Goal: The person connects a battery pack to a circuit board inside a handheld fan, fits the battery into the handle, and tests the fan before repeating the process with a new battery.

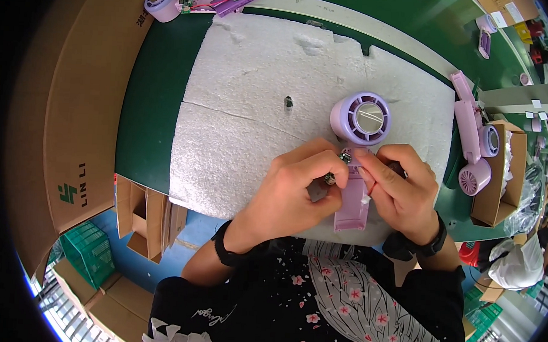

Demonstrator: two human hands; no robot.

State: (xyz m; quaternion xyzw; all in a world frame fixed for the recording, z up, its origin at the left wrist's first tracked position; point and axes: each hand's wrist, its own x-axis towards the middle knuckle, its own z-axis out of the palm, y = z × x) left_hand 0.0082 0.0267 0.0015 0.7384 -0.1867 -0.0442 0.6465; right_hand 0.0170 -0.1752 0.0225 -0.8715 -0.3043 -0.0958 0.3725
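A handheld fan lies on a white foam sheet [248,77], with its round lilac head [337,118] away from me and its opened pink handle shell [350,207] toward me. My left hand [285,187] is closed in a pinch on a small green circuit board [345,157] at the top of the handle. My right hand [406,190] is closed against the handle's right side, thumb and fingertips near the board. A red wire with a white connector [365,200] hangs by its fingers. Something dark, partly hidden, shows among those fingers. A tiny dark part [289,102] lies on the foam.
At the far left is another opened fan [163,3] with a purple battery. Pink fan parts [468,128] lie on the right beside a cardboard box [500,176]. A tall carton [85,99] stands at left. Another person [523,264] is at far right.
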